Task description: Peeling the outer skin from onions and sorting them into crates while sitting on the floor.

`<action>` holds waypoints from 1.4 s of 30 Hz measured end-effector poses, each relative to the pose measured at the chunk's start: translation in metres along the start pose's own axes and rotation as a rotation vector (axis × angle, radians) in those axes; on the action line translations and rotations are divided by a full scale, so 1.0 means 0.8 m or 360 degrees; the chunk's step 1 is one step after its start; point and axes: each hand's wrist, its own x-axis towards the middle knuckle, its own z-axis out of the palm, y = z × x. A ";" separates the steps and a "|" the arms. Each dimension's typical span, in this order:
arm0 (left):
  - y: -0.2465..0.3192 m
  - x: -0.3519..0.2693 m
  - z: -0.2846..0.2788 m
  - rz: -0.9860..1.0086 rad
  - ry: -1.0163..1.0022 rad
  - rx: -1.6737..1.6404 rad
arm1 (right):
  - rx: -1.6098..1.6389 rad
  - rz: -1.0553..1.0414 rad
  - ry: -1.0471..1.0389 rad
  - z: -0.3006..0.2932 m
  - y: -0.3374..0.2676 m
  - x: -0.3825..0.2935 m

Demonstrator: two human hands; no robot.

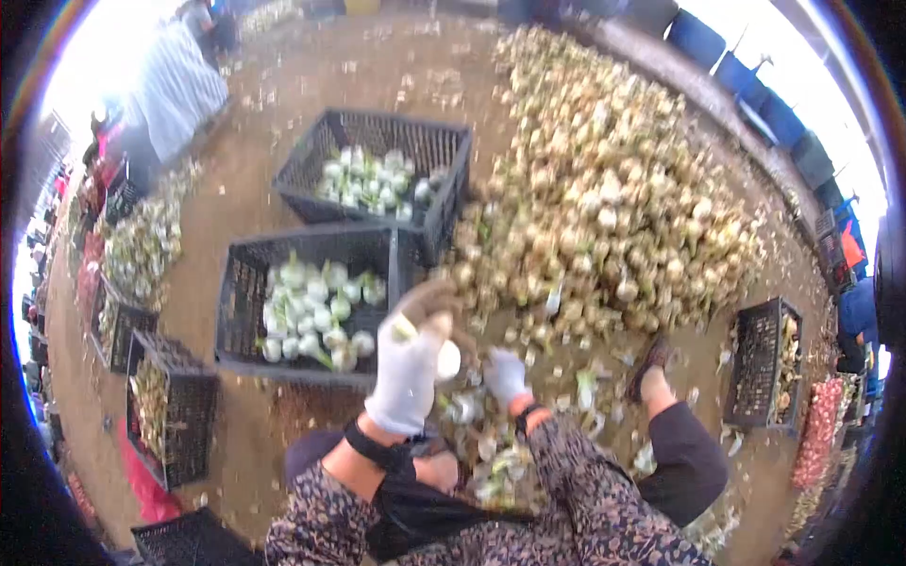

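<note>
My left hand [412,354], in a white glove with soiled fingers, is raised beside the near black plastic crate [396,276], its fingers curled round a white peeled garlic bulb [448,361]. Lower and to the right, my right hand [505,375], also gloved, is over the litter of skins; its fingers are blurred, and whether it holds anything is unclear. White bulbs with green stems [311,308] lie in the near crate. A second crate [446,156] behind it holds more trimmed bulbs [371,177]. A large heap of unpeeled garlic bulbs [601,191] spreads ahead and right.
Peelings [506,470] litter the floor between my legs. One crate of garlic [757,368] stands at the right, near a red net sack [817,431]. At the left are more crates [187,424], another garlic heap [145,247] and a person in pale clothing [177,85].
</note>
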 end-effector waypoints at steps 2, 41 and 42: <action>-0.014 0.001 -0.003 -0.0048 -0.0064 0.0262 | 0.0706 -0.0042 0.0417 -0.044 -0.002 -0.020; -0.060 -0.076 0.126 0.0879 -0.0680 0.1490 | 0.2277 -0.0334 0.0394 -0.318 0.005 -0.229; -0.060 -0.076 0.125 0.0801 -0.0740 0.1462 | 0.2290 -0.0179 0.0345 -0.319 0.008 -0.227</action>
